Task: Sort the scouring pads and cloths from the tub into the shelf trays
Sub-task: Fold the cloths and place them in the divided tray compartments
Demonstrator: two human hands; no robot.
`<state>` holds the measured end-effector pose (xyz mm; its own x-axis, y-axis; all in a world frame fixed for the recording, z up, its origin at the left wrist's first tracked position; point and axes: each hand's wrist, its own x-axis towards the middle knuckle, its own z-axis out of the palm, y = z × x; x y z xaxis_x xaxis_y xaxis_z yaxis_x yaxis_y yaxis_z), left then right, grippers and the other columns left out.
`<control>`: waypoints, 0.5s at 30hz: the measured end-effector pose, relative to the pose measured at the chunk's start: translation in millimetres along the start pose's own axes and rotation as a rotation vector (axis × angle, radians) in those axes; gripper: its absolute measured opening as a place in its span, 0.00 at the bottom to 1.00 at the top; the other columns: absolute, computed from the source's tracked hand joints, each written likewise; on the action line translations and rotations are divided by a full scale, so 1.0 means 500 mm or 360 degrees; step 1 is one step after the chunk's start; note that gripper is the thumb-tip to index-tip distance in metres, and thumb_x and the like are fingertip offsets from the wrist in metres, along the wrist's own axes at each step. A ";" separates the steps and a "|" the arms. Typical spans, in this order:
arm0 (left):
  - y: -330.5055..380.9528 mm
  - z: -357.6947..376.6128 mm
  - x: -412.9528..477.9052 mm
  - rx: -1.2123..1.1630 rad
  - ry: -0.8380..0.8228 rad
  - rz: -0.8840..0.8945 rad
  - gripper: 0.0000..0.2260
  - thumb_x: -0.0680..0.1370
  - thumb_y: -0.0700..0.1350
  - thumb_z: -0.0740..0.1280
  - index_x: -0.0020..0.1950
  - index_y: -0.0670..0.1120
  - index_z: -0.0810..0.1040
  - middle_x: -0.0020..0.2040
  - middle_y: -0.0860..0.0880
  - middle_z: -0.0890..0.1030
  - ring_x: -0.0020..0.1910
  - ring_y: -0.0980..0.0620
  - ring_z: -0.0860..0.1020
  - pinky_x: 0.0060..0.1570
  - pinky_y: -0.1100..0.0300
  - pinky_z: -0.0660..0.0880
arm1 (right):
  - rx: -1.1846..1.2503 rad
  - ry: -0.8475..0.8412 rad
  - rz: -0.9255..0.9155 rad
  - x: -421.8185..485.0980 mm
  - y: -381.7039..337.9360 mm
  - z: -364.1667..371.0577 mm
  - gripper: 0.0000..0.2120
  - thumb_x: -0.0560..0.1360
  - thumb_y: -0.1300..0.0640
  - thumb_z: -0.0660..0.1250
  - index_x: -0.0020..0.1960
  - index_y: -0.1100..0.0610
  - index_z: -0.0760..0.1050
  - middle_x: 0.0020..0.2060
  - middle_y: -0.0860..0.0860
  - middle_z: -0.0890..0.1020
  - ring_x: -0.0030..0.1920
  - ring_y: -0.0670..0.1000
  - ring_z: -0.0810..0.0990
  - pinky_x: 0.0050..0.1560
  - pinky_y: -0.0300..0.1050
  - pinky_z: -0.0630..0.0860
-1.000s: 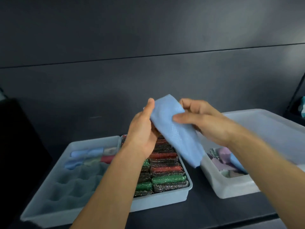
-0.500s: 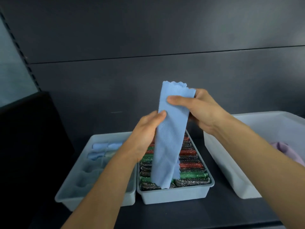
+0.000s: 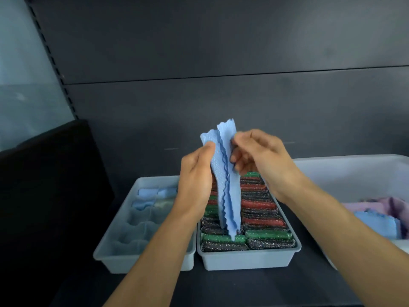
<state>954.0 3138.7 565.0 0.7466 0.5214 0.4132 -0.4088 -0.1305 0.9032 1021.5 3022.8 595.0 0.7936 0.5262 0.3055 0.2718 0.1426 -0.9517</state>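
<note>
Head view shows me the change plainly: half a second ago the blue cloth (image 3: 225, 187) hung as one broad flat strip, pinched at its top by the right hand (image 3: 261, 158) with the left hand (image 3: 194, 180) lower down against its middle; now it is doubled lengthwise into a narrower band, two scalloped edges running side by side, and both hands have come up near its top. I read that as folding the cloth slim enough for a compartment of the divided tray (image 3: 115, 260), where a few rolled cloths (image 3: 152, 192) already sit at the far end, so this piece is shaped but not yet placed. The left thumb (image 3: 209, 148) presses the cloth's left edge against the curled fingers behind it, which the fabric hides from me. The right fingertips (image 3: 234, 156) are bent in and nip the opposite edge, though blur keeps me from saying how many. The cloth stands upright between the two hands, its top poking above them, its tail hanging over the scouring pads (image 3: 263, 204) packed in the pad tray (image 3: 247, 260); I cannot tell whether the tip touches them. More cloths (image 3: 380, 209) wait in the tub (image 3: 345, 165) on the right.
</note>
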 end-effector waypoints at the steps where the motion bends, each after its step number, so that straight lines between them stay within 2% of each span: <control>1: 0.004 0.001 -0.002 -0.0009 -0.0020 -0.0024 0.16 0.82 0.46 0.58 0.45 0.35 0.77 0.43 0.34 0.82 0.46 0.33 0.80 0.52 0.41 0.78 | -0.0070 0.0013 -0.0069 -0.005 0.004 0.003 0.12 0.77 0.52 0.67 0.47 0.63 0.75 0.33 0.55 0.79 0.31 0.52 0.76 0.34 0.47 0.75; 3: 0.008 0.002 -0.004 0.0011 -0.0042 -0.0016 0.15 0.81 0.44 0.57 0.46 0.36 0.78 0.45 0.32 0.81 0.49 0.31 0.78 0.52 0.35 0.76 | -0.0256 0.0058 -0.0183 -0.012 0.010 0.008 0.15 0.71 0.48 0.73 0.48 0.58 0.74 0.35 0.55 0.79 0.33 0.55 0.77 0.37 0.49 0.78; 5: 0.005 0.002 -0.006 0.0011 -0.0079 -0.0062 0.15 0.81 0.43 0.56 0.47 0.36 0.79 0.45 0.33 0.81 0.49 0.33 0.79 0.51 0.34 0.76 | -0.0481 0.0158 -0.0318 -0.016 0.013 0.012 0.15 0.69 0.46 0.74 0.46 0.53 0.74 0.36 0.52 0.79 0.35 0.54 0.79 0.39 0.51 0.80; 7: 0.005 0.004 -0.011 0.0006 -0.0095 -0.0148 0.15 0.82 0.44 0.57 0.49 0.39 0.82 0.46 0.37 0.84 0.50 0.37 0.82 0.53 0.35 0.76 | -0.0782 0.0284 -0.0467 -0.016 0.019 0.014 0.09 0.71 0.49 0.72 0.42 0.50 0.73 0.33 0.46 0.78 0.32 0.47 0.78 0.38 0.51 0.79; 9: 0.006 0.007 -0.013 0.0020 -0.0098 -0.0192 0.15 0.82 0.44 0.57 0.49 0.41 0.83 0.46 0.38 0.84 0.50 0.39 0.82 0.55 0.37 0.76 | -0.1005 0.0366 -0.0510 -0.015 0.024 0.014 0.09 0.72 0.52 0.69 0.37 0.48 0.71 0.30 0.44 0.77 0.30 0.45 0.77 0.37 0.51 0.78; 12: 0.007 0.010 -0.014 0.0053 -0.0097 -0.0205 0.16 0.83 0.44 0.57 0.50 0.40 0.83 0.47 0.39 0.85 0.49 0.41 0.83 0.55 0.39 0.77 | -0.0920 0.0386 -0.0465 -0.014 0.031 0.010 0.08 0.72 0.56 0.68 0.36 0.52 0.72 0.29 0.46 0.79 0.32 0.50 0.80 0.37 0.53 0.79; 15: 0.005 0.007 -0.013 0.0066 -0.0121 -0.0206 0.16 0.82 0.46 0.57 0.50 0.40 0.82 0.47 0.39 0.84 0.50 0.40 0.83 0.56 0.39 0.76 | -0.0880 0.0380 -0.0460 -0.017 0.032 0.012 0.08 0.71 0.53 0.70 0.37 0.51 0.71 0.30 0.45 0.79 0.32 0.46 0.79 0.38 0.51 0.79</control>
<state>949.9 3131.9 564.8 0.8300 0.4709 0.2991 -0.2856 -0.1019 0.9529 1015.8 3026.0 577.0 0.7283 0.3225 0.6046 0.6803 -0.2343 -0.6945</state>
